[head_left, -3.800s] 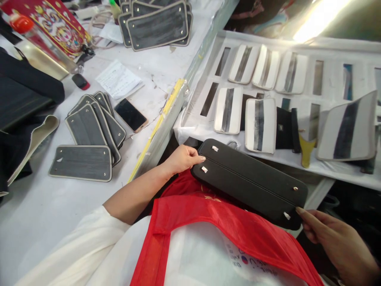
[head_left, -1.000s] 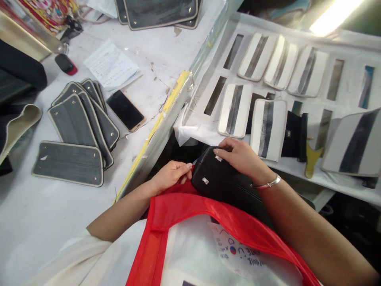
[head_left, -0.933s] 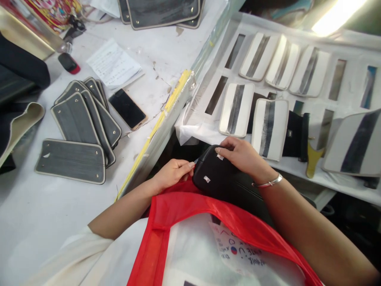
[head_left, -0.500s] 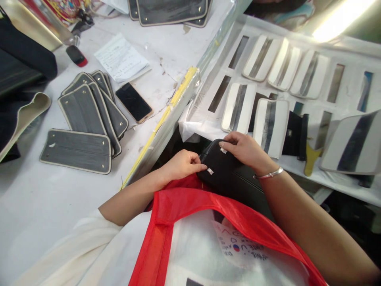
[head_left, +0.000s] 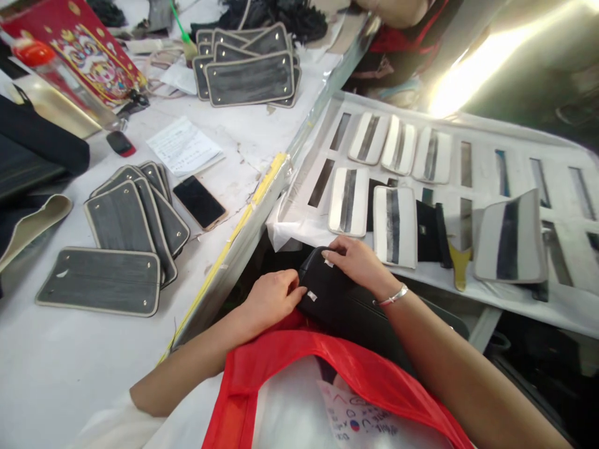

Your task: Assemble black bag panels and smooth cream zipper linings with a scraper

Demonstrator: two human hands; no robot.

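Observation:
A black leather-look bag [head_left: 355,315] with a stitched edge lies across my lap, its rounded end pointing away to the left. My left hand [head_left: 274,298] is closed on the left edge of that end, thumb beside a small white tab [head_left: 312,297]. Over the far corner, my right hand [head_left: 358,265] has its thumb and fingers closed on the bag near a second white tab [head_left: 329,262]. The fingertips beneath the edge are hidden. Below the bag is my red apron [head_left: 299,349].
Dark grey panels with pale edging [head_left: 121,215] lie on the white table at left, beside a phone [head_left: 200,201] and a written paper [head_left: 185,146]. More panels [head_left: 250,81] are stacked behind. On the right, a slotted white rack [head_left: 299,215] holds pale striped pieces [head_left: 394,227] and a yellow tool [head_left: 460,265].
The view has tilted up and turned right, showing more of the table's back and the rack. Both hands stay at the bag's end, with little visible change in their hold.

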